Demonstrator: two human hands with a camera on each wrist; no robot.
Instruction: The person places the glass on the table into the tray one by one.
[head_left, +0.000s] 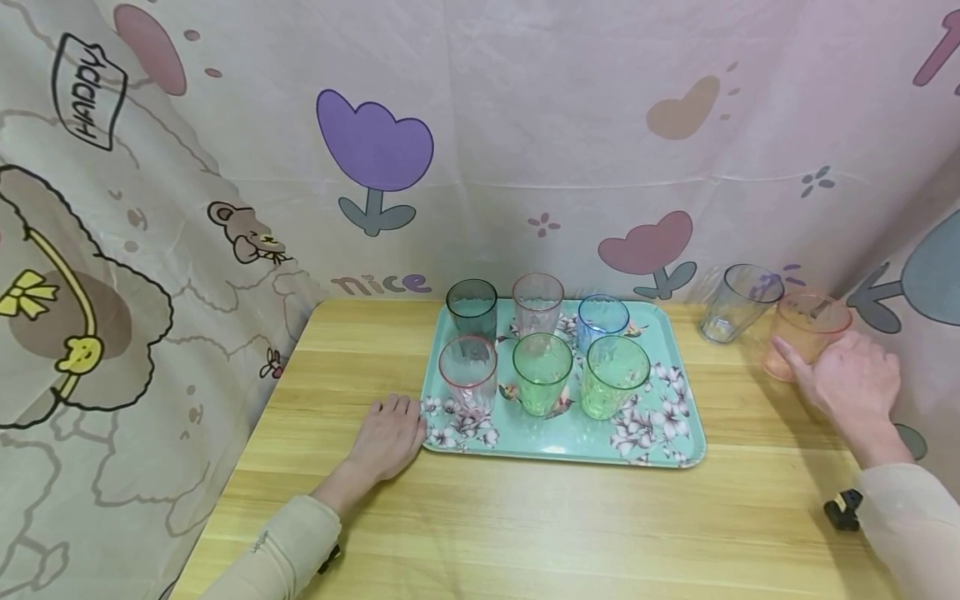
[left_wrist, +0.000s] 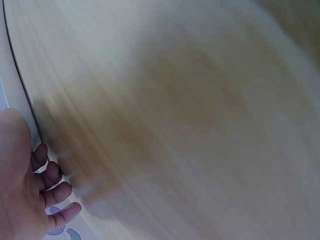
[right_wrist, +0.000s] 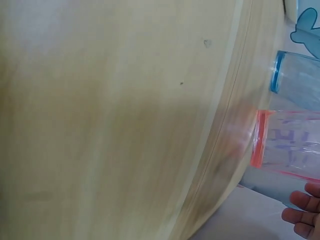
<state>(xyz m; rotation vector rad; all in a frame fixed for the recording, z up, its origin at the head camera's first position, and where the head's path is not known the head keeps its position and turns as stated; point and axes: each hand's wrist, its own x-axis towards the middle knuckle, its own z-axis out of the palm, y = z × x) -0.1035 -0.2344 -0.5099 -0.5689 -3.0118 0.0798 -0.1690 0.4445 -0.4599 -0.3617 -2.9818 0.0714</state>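
Note:
A teal floral tray (head_left: 570, 437) carries several tinted cups, among them a dark green cup (head_left: 472, 307), a blue cup (head_left: 602, 321) and a green cup (head_left: 542, 371). My left hand (head_left: 386, 437) lies flat on the wooden table, its fingertips against the tray's near left corner; the left wrist view shows this hand (left_wrist: 25, 195) blurred. To the right of the tray stands an orange cup (head_left: 806, 325). My right hand (head_left: 851, 379) grips it, thumb on its near side. In the right wrist view my fingertips (right_wrist: 305, 212) curl beside the orange cup (right_wrist: 287, 145).
A clear bluish cup (head_left: 738, 302) stands just left of the orange one, off the tray, also visible as the bluish cup (right_wrist: 297, 80) in the right wrist view. A patterned curtain (head_left: 375, 150) closes off the back and both sides. Bare table (head_left: 525, 533) lies in front of the tray.

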